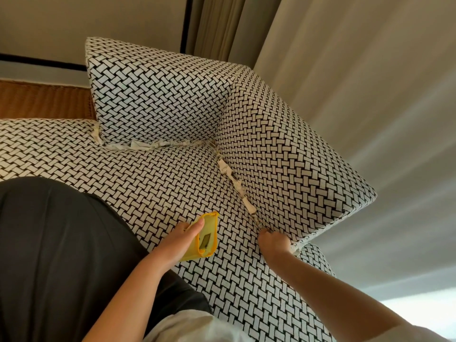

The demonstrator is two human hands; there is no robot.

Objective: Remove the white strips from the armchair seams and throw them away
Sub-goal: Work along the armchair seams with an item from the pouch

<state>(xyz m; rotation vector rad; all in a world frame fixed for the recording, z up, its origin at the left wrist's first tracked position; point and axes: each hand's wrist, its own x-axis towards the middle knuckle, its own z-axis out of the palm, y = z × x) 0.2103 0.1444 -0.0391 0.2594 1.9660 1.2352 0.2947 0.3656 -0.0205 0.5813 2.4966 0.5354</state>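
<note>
Armchair seat (172, 174), right hand (274, 243) (fingertips unseen) at white strip (224, 166)

Strips (235, 180) in armchair (158, 174) seams — curtain (345, 82) behind, bag (206, 239) on seat

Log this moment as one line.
left hand: holds yellow pouch | right hand: pinches side-seam strip near end | back-seam strip: in place

Left hand (180, 243) grips pouch (209, 229); right hand (275, 243) pinches strip (249, 206).
</note>
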